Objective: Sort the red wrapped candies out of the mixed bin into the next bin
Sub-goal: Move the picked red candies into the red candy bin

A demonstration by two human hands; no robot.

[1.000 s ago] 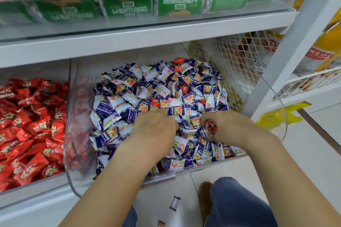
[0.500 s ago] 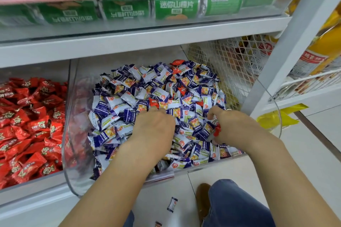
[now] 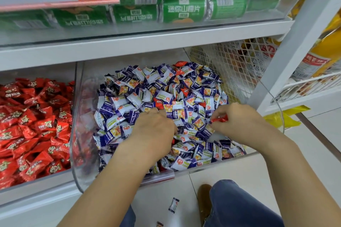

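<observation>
though pinched, red candy (image 3: 218, 120) rightmost

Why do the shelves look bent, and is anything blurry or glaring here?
Head view: the wide-angle lens bows the white shelf edge and post; lighting is soft and even, shadows faint; the clear bin wall shows hazy reflections; the green packets behind plastic look slightly smeared.

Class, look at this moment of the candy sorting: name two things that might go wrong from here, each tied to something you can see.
1. The right hand only pinches the red candy at its fingertips, far from the red bin; it may drop back into the pile.
2. The mixed bin is heaped to its low front edge while the left hand digs in it; more candies could spill, like the purple candy on the floor.
</observation>
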